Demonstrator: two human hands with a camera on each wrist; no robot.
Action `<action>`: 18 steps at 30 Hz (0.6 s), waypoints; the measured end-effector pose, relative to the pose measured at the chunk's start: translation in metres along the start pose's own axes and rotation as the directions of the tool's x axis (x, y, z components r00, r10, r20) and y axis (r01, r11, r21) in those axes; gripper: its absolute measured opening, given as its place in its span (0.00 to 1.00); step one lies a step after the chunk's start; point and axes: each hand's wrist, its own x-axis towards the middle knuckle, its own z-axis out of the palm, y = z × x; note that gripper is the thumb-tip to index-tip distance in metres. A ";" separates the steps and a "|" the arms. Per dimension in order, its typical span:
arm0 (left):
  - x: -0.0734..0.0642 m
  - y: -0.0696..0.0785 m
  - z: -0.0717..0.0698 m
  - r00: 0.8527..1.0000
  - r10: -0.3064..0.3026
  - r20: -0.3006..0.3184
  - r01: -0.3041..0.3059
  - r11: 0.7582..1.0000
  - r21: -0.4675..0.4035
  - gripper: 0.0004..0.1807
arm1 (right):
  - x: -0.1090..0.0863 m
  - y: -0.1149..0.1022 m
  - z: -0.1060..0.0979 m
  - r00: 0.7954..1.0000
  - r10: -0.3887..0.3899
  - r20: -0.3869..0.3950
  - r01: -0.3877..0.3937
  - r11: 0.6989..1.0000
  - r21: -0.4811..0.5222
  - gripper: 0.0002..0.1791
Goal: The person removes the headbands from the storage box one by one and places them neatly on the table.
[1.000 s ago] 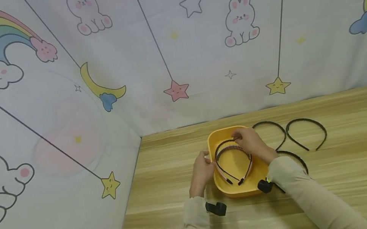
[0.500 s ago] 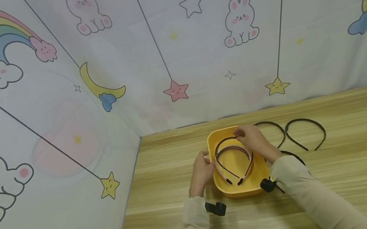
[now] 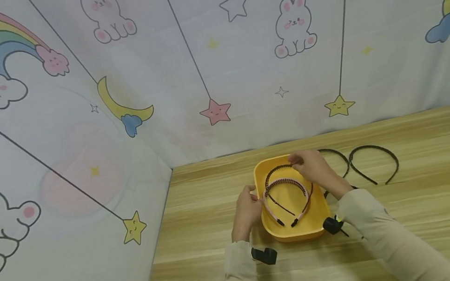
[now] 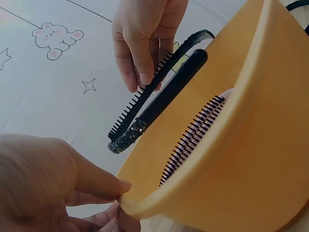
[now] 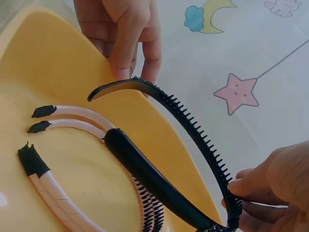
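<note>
My left hand [image 3: 247, 212] holds the left rim of a yellow plastic tub [image 3: 297, 236], thumb over the edge in the left wrist view. Between the thumb and fingers of my right hand [image 3: 314, 169] is a black headband [image 5: 193, 126] with comb teeth along its inner side and a glittery outer face. That headband hangs tilted above the tub's inside, its ends pointing toward the near side. Below it, pink headbands [image 5: 72, 216] with dark teeth and black end tips lie on the tub's floor.
To the tub's right, a black headband [image 3: 373, 146] lies on the wood-grain table [image 3: 435, 208]. Another black headband [image 3: 335, 151] is partly behind my right hand, and a third is mostly covered by my right forearm. A printed cloth wall [image 3: 249, 128] rises behind the table.
My right hand has shifted slightly right and up, drawing the black headband away from the pink ones. The left hand has stayed on the tub's rim.
</note>
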 end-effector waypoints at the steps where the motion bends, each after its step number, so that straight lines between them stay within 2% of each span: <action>1: 0.000 0.000 0.000 1.000 0.003 -0.001 -0.003 1.000 -0.002 0.23 | 0.000 0.000 -0.001 1.000 0.004 0.002 -0.004 1.000 -0.001 0.14; 6: -0.002 0.001 -0.001 1.000 0.023 -0.003 -0.024 1.000 -0.012 0.23 | -0.002 0.000 -0.006 1.000 0.005 -0.009 -0.005 1.000 -0.009 0.14; 18: -0.002 0.001 -0.001 1.000 0.005 0.004 -0.005 1.000 -0.023 0.23 | -0.007 0.007 -0.014 0.999 -0.009 -0.033 0.009 1.000 -0.009 0.14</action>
